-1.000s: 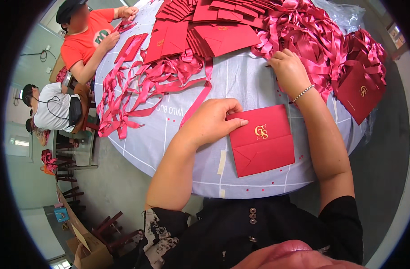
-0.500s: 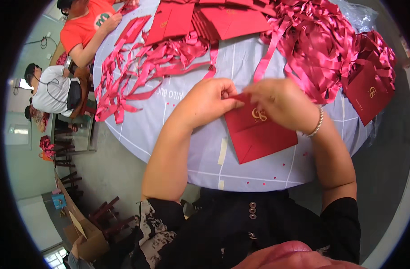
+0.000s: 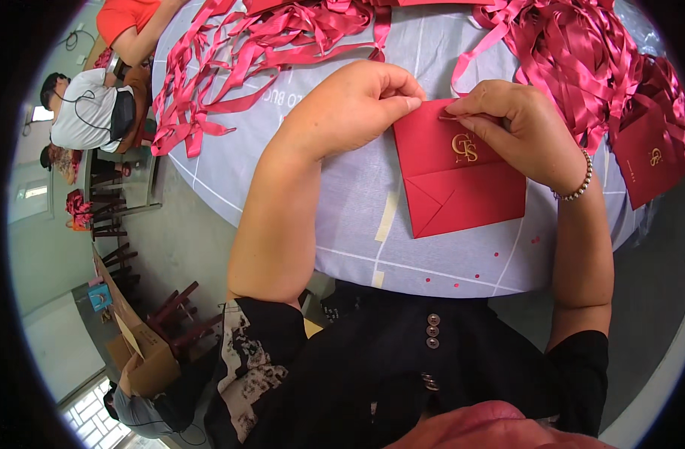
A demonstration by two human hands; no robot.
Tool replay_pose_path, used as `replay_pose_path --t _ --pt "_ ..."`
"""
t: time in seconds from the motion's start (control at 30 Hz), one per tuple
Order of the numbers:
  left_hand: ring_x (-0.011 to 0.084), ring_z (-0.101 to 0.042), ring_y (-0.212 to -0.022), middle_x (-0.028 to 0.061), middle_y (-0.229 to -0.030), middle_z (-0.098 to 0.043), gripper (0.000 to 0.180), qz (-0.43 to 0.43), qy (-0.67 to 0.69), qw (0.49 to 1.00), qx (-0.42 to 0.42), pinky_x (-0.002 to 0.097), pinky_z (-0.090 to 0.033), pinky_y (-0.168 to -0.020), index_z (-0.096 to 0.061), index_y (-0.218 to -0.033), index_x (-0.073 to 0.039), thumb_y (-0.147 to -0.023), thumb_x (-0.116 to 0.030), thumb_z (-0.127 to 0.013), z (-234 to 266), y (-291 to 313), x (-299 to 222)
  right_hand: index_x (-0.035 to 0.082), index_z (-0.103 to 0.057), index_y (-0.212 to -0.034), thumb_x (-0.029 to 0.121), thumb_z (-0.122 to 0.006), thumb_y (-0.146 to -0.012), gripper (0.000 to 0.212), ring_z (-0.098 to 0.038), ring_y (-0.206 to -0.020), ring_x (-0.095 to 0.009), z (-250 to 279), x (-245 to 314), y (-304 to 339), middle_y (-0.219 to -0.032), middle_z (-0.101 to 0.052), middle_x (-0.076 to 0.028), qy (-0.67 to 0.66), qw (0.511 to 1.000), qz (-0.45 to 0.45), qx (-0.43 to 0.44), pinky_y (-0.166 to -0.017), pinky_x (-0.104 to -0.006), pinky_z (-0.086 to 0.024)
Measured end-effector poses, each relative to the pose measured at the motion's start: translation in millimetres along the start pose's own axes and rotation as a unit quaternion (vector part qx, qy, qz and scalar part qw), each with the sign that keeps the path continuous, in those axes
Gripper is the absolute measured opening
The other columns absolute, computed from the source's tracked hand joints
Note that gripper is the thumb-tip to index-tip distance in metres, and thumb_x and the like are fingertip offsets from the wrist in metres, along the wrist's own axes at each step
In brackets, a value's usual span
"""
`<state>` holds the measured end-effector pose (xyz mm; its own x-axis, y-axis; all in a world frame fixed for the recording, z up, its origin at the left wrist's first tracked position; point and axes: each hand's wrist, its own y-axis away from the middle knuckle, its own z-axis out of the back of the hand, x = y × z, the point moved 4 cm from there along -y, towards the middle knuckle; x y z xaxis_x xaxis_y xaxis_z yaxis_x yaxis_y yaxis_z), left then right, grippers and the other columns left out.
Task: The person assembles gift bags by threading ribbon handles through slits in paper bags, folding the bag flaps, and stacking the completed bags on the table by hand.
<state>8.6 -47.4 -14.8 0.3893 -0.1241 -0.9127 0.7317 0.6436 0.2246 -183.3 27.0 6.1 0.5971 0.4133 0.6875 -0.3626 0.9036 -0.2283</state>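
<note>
Bag [image 3: 466,185] lies on the cloth [image 3: 350,202], its top-left corner pinched in the left hand [image 3: 363,99]; the right hand [image 3: 528,129] clamps a thin piece [image 3: 448,117], unclear, at the top edge, where a taut corner should help. Cloth stretches left and nearward to the table's edge; ribbons [image 3: 563,63] crowd beyond.

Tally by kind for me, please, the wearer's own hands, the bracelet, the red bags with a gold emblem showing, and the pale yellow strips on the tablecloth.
Hands: 2 (left hand, right hand)
Beaded bracelet: 1
Red bags with a gold emblem showing: 2
Pale yellow strips: 2
Total: 7
</note>
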Motion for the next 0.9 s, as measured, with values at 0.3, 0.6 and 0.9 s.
replay_pose_path --t 0.3,0.6,0.9 --pt "0.0057 -0.058 -0.084 -0.0012 -0.090 -0.067 0.016 -0.010 -0.030 0.999 -0.008 0.0234 -0.048 -0.076 -0.069 -0.106 0.002 -0.095 -0.008 -0.063 -0.6 1.1 -6.4 0.000 -0.074 -0.098 0.003 -0.069 -0.086 0.013 -0.070 -0.077 -0.024 -7.8 1.5 0.0 -0.088 -0.072 -0.013 -0.046 0.998 -0.030 -0.011 -0.070 -0.0314 -0.055" --pt "0.0021 -0.054 -0.077 -0.0043 -0.083 -0.063 0.015 -0.010 -0.046 0.999 -0.023 0.0201 -0.045 -0.069 -0.069 -0.103 0.002 -0.093 -0.009 -0.067 -2.3 3.4 -7.4 -0.002 -0.069 -0.091 0.002 -0.067 -0.088 0.006 -0.068 -0.067 -0.022 -12.6 15.1 -2.1 -0.079 -0.066 -0.014 -0.027 0.997 -0.050 -0.058 -0.062 -0.0317 -0.053" --pt "0.0021 -0.054 -0.075 -0.0046 -0.080 -0.062 0.011 -0.009 -0.046 0.998 -0.048 0.0203 -0.044 -0.066 -0.070 -0.097 0.001 -0.092 -0.008 -0.067 -7.3 2.9 -8.7 -0.001 -0.063 -0.091 0.004 -0.061 -0.092 0.005 -0.066 -0.064 -0.025 -22.3 7.6 0.0 -0.083 -0.063 -0.014 0.013 0.996 -0.007 -0.086 -0.060 -0.0357 -0.052"
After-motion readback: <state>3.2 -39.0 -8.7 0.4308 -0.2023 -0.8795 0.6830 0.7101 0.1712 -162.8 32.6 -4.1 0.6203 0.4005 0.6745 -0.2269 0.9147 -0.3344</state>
